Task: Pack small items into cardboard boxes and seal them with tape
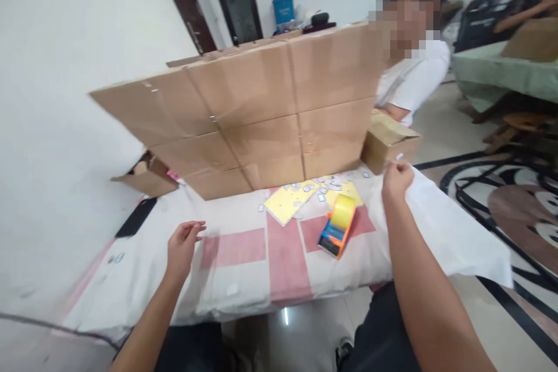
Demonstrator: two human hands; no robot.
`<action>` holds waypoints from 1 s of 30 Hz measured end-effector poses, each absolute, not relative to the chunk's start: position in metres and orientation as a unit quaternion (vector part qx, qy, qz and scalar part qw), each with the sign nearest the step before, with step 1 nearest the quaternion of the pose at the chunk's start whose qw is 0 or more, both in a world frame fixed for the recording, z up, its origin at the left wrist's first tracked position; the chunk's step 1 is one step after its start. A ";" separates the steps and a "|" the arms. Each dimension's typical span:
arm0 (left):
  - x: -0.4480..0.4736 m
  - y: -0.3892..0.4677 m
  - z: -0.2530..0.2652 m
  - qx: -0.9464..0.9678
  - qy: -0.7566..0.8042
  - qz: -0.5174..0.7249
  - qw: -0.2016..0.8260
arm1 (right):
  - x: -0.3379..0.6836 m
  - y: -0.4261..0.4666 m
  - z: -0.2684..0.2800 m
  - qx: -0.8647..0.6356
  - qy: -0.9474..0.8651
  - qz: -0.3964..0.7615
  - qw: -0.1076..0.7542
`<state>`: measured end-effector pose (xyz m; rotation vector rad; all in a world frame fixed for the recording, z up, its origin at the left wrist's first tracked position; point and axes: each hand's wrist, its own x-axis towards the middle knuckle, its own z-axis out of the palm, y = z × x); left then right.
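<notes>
I see right hand (397, 180) pinching small white piece (400, 156) near small cardboard box (375, 150); piece too tiny for me to read long axis. Left hand (185, 239) well apart, loosely bent, nothing visible in it. Tape dispenser (338, 226) between hands on counter (131, 290), nearer right, long axis slanting away rightward.

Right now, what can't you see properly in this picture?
All in the head view:
What stands close behind the cardboard wall: the wall blocks it.
The small white piece at the right hand: too small and blurred to name.
The pictures on the yellow sheets: too small and blurred.
The far-right person: cut off by the picture's edge.
</notes>
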<state>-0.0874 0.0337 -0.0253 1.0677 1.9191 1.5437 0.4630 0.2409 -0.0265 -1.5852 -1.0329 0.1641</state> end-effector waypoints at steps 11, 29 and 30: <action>-0.302 0.057 -0.045 0.302 0.729 0.613 0.038 | 0.135 0.142 0.045 -0.437 -0.699 0.106 0.556; -0.354 0.225 -0.034 0.315 0.739 0.593 -0.057 | -0.264 0.260 0.018 -0.528 -0.842 0.043 0.105; -0.354 0.225 -0.036 0.318 0.737 0.594 -0.062 | -0.264 0.265 0.017 -0.536 -0.836 0.043 0.108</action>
